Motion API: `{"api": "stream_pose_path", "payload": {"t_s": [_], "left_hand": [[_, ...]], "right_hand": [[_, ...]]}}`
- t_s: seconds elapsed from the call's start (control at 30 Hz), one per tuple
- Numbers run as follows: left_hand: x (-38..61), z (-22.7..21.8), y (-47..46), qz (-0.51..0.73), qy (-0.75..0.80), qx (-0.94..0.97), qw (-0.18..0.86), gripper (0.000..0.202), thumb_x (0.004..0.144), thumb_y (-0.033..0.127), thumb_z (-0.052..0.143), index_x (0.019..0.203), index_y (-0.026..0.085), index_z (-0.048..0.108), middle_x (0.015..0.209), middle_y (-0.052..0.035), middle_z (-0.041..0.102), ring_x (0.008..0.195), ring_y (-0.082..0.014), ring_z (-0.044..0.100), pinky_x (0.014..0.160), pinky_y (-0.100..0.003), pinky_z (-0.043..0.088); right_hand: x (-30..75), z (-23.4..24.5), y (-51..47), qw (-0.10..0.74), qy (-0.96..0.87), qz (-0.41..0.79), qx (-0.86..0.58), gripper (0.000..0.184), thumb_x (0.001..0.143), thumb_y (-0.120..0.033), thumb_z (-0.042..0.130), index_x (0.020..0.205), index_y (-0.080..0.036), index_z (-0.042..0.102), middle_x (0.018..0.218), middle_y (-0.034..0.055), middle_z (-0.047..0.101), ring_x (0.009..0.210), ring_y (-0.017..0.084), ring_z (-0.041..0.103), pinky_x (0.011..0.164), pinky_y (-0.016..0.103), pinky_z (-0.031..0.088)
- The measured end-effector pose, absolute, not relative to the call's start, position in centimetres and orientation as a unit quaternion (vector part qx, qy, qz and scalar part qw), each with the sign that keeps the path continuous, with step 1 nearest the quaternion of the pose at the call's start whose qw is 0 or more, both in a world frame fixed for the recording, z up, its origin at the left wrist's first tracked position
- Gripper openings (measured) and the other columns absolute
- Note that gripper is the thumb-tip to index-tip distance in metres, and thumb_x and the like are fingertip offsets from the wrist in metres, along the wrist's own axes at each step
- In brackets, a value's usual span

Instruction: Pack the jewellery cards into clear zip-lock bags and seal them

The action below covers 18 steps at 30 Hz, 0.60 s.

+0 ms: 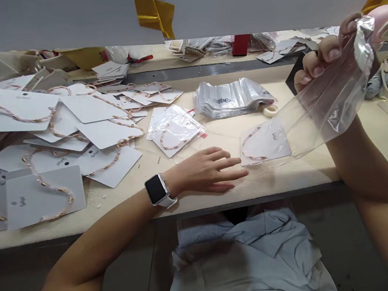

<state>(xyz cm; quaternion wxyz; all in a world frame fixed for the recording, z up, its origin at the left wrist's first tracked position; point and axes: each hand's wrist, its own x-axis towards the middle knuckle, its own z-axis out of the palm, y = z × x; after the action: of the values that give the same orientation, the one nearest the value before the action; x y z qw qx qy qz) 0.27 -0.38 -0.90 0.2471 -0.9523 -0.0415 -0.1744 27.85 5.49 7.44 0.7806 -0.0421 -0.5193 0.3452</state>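
My right hand (328, 54) is raised at the right and pinches the top of a clear plastic bag (326, 106), which slopes down to the table. At the bag's lower end lies a white card with a pink beaded bracelet (264, 143); I cannot tell if the card is inside the bag's mouth. My left hand (209, 169) rests flat on the table with its fingers stretched out, the fingertips just left of that card. A watch sits on the left wrist.
Many white cards with bracelets (61, 143) cover the table's left half. Bagged cards (175, 131) lie in the middle, and a stack of empty clear bags (232, 97) sits behind them. A tape roll (271, 109) is beside the stack. Clutter lines the far edge.
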Motion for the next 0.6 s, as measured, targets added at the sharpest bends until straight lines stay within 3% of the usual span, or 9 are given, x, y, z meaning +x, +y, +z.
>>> {"api": "stream_pose_path", "payload": {"t_s": [0.07, 0.17, 0.23, 0.33, 0.43, 0.53, 0.6], "left_hand": [[1.0, -1.2, -1.0, -0.275, -0.116, -0.939, 0.17, 0.04, 0.094, 0.041, 0.056, 0.127, 0.02, 0.047, 0.114, -0.0097, 0.066, 0.1, -0.0228, 0.063, 0.086, -0.036, 0.051], [2.4, -1.6, -1.9, -0.355, -0.185, -0.915, 0.045, 0.079, 0.081, 0.056, 0.069, 0.139, 0.016, 0.032, 0.128, -0.0187, 0.055, 0.119, -0.0292, 0.056, 0.097, -0.043, 0.053], [3.2, -1.9, -2.2, -0.355, -0.194, -0.914, 0.038, 0.089, 0.08, 0.057, 0.07, 0.145, 0.016, 0.025, 0.137, -0.0218, 0.049, 0.128, -0.0322, 0.05, 0.104, -0.048, 0.05], [3.8, -2.4, -1.9, -0.349, -0.222, -0.908, 0.066, 0.075, 0.086, 0.048, 0.067, 0.143, 0.016, 0.03, 0.139, -0.023, 0.047, 0.127, -0.0333, 0.051, 0.1, -0.049, 0.053], [4.0, -2.7, -1.3, -0.346, -0.218, -0.911, 0.056, 0.053, 0.089, 0.04, 0.066, 0.13, 0.013, 0.047, 0.132, -0.0211, 0.054, 0.115, -0.0305, 0.061, 0.088, -0.043, 0.059], [4.1, -2.7, -0.8, -0.378, -0.188, -0.907, 0.004, 0.011, 0.093, 0.024, 0.058, 0.1, 0.015, 0.06, 0.104, -0.0098, 0.068, 0.09, -0.0181, 0.068, 0.077, -0.031, 0.059], [4.1, -2.3, -0.6, -0.415, -0.19, -0.888, -0.054, 0.006, 0.092, 0.016, 0.056, 0.087, 0.016, 0.06, 0.086, -0.0032, 0.068, 0.075, -0.0115, 0.066, 0.071, -0.024, 0.057]], "right_hand": [[27.1, 7.4, 5.3, 0.793, -0.507, 0.337, -0.03, 0.037, 0.05, -0.043, 0.081, 0.068, -0.026, 0.054, 0.063, -0.0052, 0.038, 0.05, 0.008, 0.038, 0.042, 0.024, 0.035], [25.7, 7.1, 4.2, 0.786, -0.532, 0.313, -0.024, 0.015, 0.075, -0.031, 0.071, 0.07, -0.024, 0.058, 0.063, -0.0049, 0.051, 0.051, 0.008, 0.046, 0.045, 0.024, 0.041], [24.6, 6.9, 3.3, 0.784, -0.532, 0.318, -0.005, 0.02, 0.092, -0.02, 0.055, 0.072, -0.022, 0.058, 0.062, -0.0051, 0.055, 0.052, 0.008, 0.051, 0.049, 0.022, 0.045], [23.3, 7.1, 2.4, 0.785, -0.474, 0.398, -0.002, 0.037, 0.103, -0.013, 0.035, 0.072, -0.019, 0.054, 0.063, -0.0061, 0.057, 0.059, 0.005, 0.058, 0.06, 0.021, 0.051], [22.7, 8.0, 2.3, 0.806, -0.392, 0.443, -0.036, 0.041, 0.105, -0.017, 0.033, 0.067, -0.018, 0.05, 0.063, -0.006, 0.054, 0.06, 0.003, 0.058, 0.064, 0.02, 0.052], [23.1, 9.3, 2.5, 0.825, -0.349, 0.441, -0.066, 0.048, 0.103, -0.012, 0.031, 0.058, -0.019, 0.046, 0.058, -0.0052, 0.047, 0.054, 0.003, 0.052, 0.057, 0.017, 0.048], [23.8, 10.0, 2.6, 0.834, -0.332, 0.435, -0.072, 0.05, 0.101, -0.01, 0.031, 0.054, -0.02, 0.044, 0.057, -0.0047, 0.045, 0.052, 0.003, 0.051, 0.055, 0.017, 0.048]]}}
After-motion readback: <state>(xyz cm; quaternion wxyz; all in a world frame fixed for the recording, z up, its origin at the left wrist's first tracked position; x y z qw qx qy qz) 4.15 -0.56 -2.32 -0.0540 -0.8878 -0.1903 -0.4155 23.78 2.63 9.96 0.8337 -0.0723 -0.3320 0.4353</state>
